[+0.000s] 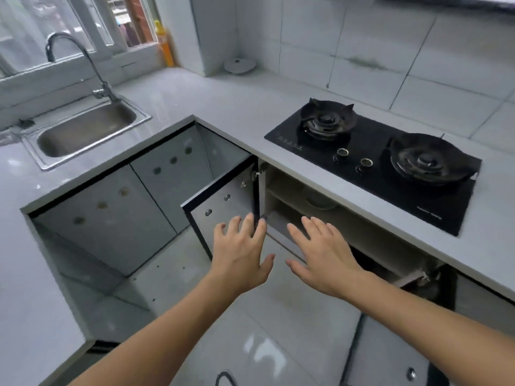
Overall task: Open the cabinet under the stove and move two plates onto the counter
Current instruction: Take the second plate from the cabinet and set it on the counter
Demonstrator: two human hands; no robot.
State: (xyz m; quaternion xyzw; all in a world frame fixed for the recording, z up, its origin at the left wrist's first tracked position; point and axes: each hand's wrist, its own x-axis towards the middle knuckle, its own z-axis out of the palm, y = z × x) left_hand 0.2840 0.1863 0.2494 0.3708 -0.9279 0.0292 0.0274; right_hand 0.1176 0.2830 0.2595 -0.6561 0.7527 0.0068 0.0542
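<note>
The cabinet under the black two-burner stove (373, 160) stands open: its left door (223, 210) is swung out toward me, and the right door (390, 355) hangs open at the lower right. Inside, on the upper shelf (281, 190), pale plates or bowls (319, 200) show dimly under the counter edge. My left hand (241, 254) hovers with fingers spread in front of the left door's free edge, holding nothing. My right hand (324, 257) is spread flat before the cabinet opening, empty too. The grey counter (231, 107) wraps around the corner.
A steel sink (83, 129) with a curved tap (80, 59) sits at the left. A small white lid-like dish (239, 65) rests in the far corner by the wall. An orange bottle (165, 48) stands by the window. Closed grey cabinet doors (111, 215) line the left run.
</note>
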